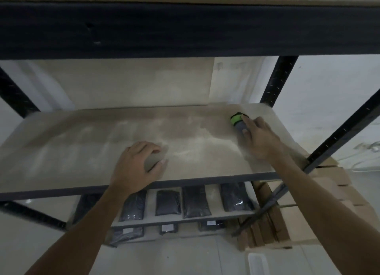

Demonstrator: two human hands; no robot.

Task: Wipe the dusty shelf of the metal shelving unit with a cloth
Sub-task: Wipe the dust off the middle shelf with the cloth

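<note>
The dusty shelf (86, 151) is a pale board in a dark metal frame, streaked with white dust across its middle. A bunched green and grey cloth (236, 120) lies on the shelf near the back right corner. My right hand (259, 138) reaches over it and grips it between thumb and fingers, covering its right side. My left hand (137, 165) rests on the front middle of the shelf, propped on bent fingers and thumb, holding nothing.
The dark beam of the shelf above (185, 29) hangs close overhead. Dark uprights stand at the right (277, 81) and a diagonal brace (339, 134) crosses there. Several dark bags (195, 200) lie on lower shelves. Cardboard boxes (329, 188) are stacked on the right.
</note>
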